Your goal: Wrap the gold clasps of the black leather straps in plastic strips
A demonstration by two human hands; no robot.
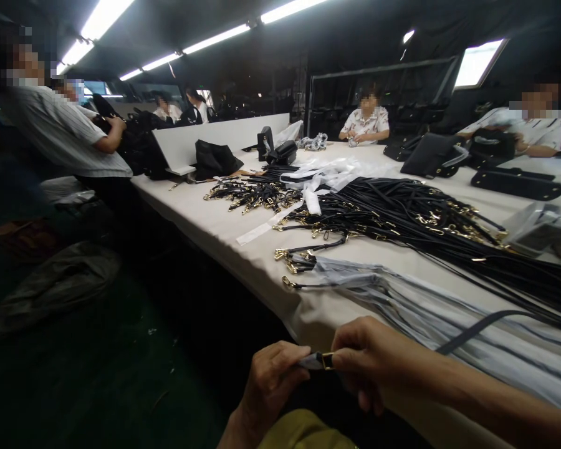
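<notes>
At the table's near edge, my left hand [271, 380] pinches one part of a dark strap [312, 360] that looks wrapped in clear plastic. Thumb and fingers of my right hand [364, 358] are closed on the same strap, right beside its gold rectangular buckle [327, 361]. The buckle sits in the short gap between both hands. Part of the strap is hidden by my fingers. Just beyond lie plastic-sleeved straps [378, 284], with gold snap hooks [287, 282] at their left ends.
A large pile of black straps [378, 199] with gold hardware covers the middle of the cream-covered table [191, 215]. White wrapping [313, 193] lies on it. Black bags [432, 156] stand farther back. Several people work around the table, one person [70, 131] standing at left.
</notes>
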